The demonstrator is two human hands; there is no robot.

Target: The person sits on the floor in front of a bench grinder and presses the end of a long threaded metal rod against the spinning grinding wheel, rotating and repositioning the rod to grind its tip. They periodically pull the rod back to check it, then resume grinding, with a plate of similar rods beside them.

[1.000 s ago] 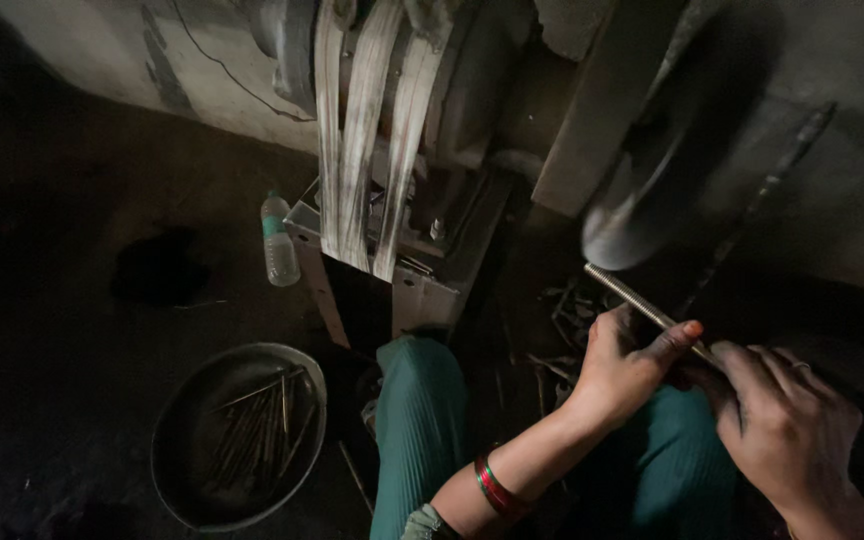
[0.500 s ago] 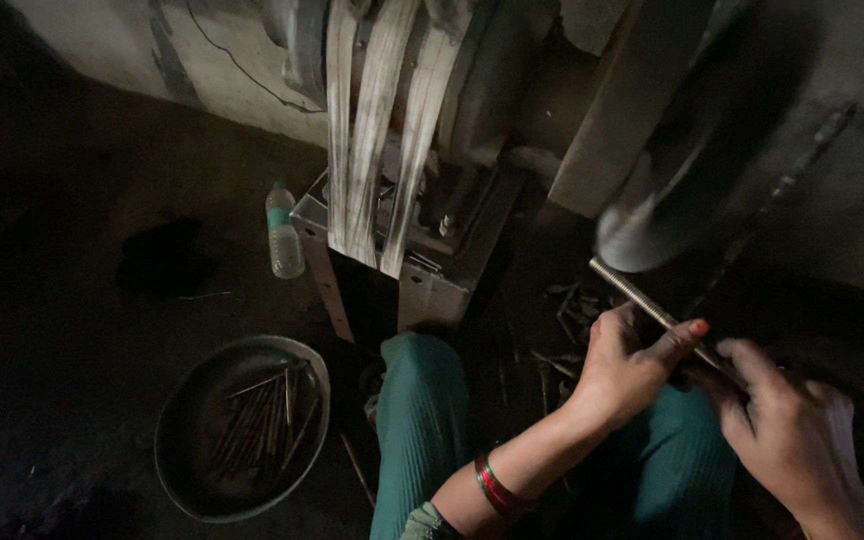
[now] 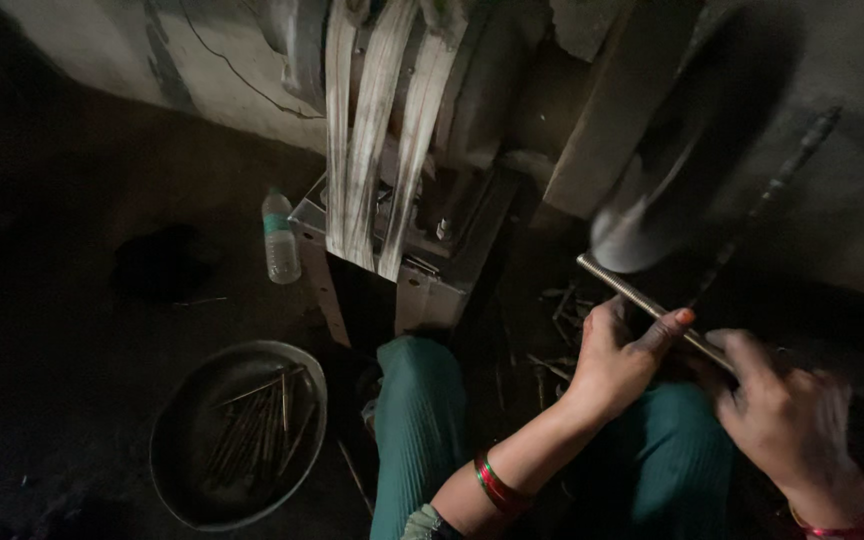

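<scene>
Head camera looked down on a dim workshop floor, where a person sat in green trousers before a belt-driven machine (image 3: pixel 392 210). Both hands held one thin metal rod (image 3: pixel 642 305), and its far end lay just at the lower edge of a blurred grey wheel (image 3: pixel 692 170), which seemed to be spinning. I judged that this rod was in the middle of being ground or polished; whether its end actually touched the wheel, I could not tell. A round metal basin (image 3: pixel 177 450) at the left held a bunch of similar rods (image 3: pixel 257 425), and more rods (image 3: pixel 562 310) lay on the ground near the machine, but which ones were finished was not clear.

The left hand (image 3: pixel 617 360), with red and green bangles on the wrist, was closed around the middle of the rod, thumb on top. The right hand (image 3: pixel 787 420) was closed on the near end, fingers curled over it. A plastic bottle (image 3: pixel 279 238) stood beside the machine.
</scene>
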